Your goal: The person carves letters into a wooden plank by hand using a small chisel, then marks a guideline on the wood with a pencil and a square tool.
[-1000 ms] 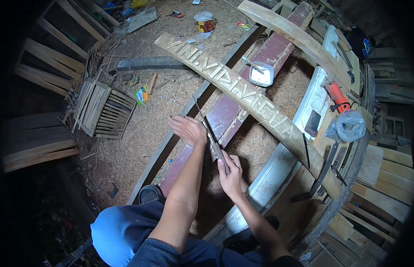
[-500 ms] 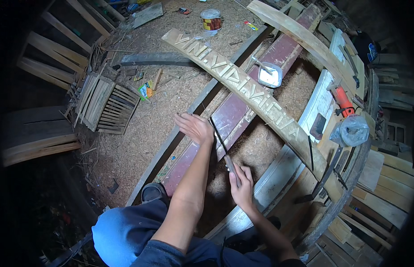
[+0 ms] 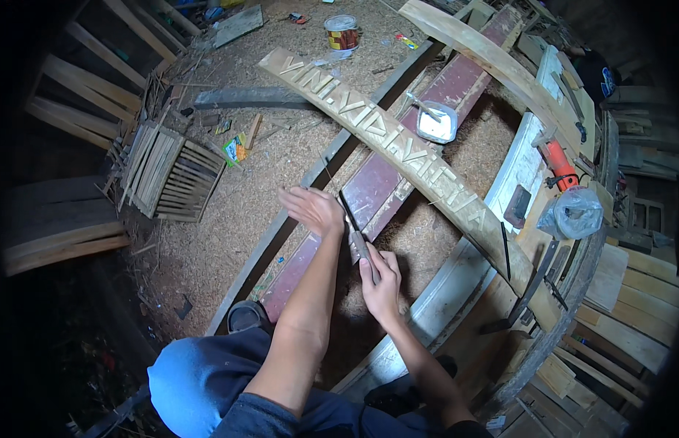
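Note:
My right hand (image 3: 381,281) grips the handle of a long thin blade-like tool (image 3: 352,223). My left hand (image 3: 313,209) lies flat with fingers spread over the tool's far part, pressing it toward a dark red plank (image 3: 398,157) that runs diagonally below me. Just beyond lies a long pale wooden plank (image 3: 398,150) with carved shapes along its length. Whether the blade touches the red plank is hidden by my left hand.
Sawdust covers the floor. A slatted wooden panel (image 3: 171,175) lies at left, a paint can (image 3: 341,33) at the top, a white dish with a brush (image 3: 436,124) on the red plank. An orange power tool (image 3: 558,164) and a plastic bag (image 3: 573,213) rest on boards at right.
Both hands and the tool have slid a little back and forth along the red plank; my left hand now lies flatter over the blade.

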Demonstrator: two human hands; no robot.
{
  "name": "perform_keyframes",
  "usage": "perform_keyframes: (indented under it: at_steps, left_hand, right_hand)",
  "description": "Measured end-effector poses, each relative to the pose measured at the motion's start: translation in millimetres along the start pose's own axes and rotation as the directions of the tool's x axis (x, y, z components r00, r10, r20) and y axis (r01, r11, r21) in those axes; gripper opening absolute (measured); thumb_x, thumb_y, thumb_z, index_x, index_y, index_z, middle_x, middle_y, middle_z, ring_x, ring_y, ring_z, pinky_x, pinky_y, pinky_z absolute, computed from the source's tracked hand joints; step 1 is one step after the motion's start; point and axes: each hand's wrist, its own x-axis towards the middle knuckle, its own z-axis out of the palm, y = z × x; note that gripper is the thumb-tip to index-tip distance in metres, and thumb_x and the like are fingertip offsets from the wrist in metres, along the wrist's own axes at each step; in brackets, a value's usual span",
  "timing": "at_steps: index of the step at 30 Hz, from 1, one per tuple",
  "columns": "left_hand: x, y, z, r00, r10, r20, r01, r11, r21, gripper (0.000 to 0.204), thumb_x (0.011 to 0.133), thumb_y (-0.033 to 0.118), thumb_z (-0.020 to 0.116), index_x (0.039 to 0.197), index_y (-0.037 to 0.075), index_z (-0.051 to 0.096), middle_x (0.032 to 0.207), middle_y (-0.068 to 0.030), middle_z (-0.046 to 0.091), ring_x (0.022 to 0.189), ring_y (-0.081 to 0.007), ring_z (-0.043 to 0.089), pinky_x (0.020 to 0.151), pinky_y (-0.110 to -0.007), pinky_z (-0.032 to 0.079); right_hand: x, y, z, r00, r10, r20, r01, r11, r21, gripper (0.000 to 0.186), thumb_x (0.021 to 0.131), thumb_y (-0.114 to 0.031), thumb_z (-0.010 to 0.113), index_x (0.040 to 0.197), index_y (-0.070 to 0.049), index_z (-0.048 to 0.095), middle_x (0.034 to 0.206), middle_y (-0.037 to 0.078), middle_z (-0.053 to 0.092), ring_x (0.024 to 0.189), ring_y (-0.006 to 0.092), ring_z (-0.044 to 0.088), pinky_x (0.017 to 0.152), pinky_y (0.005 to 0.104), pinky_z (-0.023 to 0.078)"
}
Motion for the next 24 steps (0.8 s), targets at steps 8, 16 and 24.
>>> perform_keyframes:
  at_steps: [8, 16, 24]
  left_hand:
    - [7, -7, -1, 1.000, -0.018, -0.002, 0.018, 0.999, 0.028, 0.042, 0.101, 0.019, 0.046, 0.132, -0.010, 0.045, 0.163, -0.0297, 0.030, 0.155, -0.0421, 0.025, 0.124, -0.052, 0.024]
    - [10, -16, 6, 0.999, 0.006, -0.037, -0.002, 0.994, 0.110, 0.045, 0.102, 0.022, 0.046, 0.132, -0.010, 0.046, 0.161, -0.0275, 0.035, 0.153, -0.0399, 0.030, 0.120, -0.051, 0.030]
    - [6, -5, -3, 0.999, 0.001, 0.036, -0.001, 1.000, 0.004, 0.056, 0.104, 0.025, 0.041, 0.148, -0.009, 0.040, 0.166, -0.0297, 0.025, 0.157, -0.0409, 0.020, 0.125, -0.052, 0.023]
  right_hand:
    - [-24, -4, -14, 0.999, -0.010, 0.038, 0.012, 0.998, -0.059, 0.041, 0.101, -0.016, 0.065, 0.140, -0.003, 0.063, 0.109, 0.019, 0.060, 0.101, 0.0344, 0.065, 0.088, 0.0438, 0.053]
    - [-39, 5, -19, 0.998, -0.044, 0.052, 0.048, 0.996, -0.078, 0.040, 0.102, -0.018, 0.065, 0.139, -0.004, 0.064, 0.107, 0.019, 0.060, 0.098, 0.0336, 0.066, 0.086, 0.0422, 0.053]
    - [-26, -1, -8, 0.999, -0.053, 0.009, 0.053, 0.994, -0.091, 0.039, 0.102, -0.019, 0.064, 0.138, -0.003, 0.064, 0.110, 0.021, 0.060, 0.102, 0.0358, 0.064, 0.090, 0.0442, 0.052]
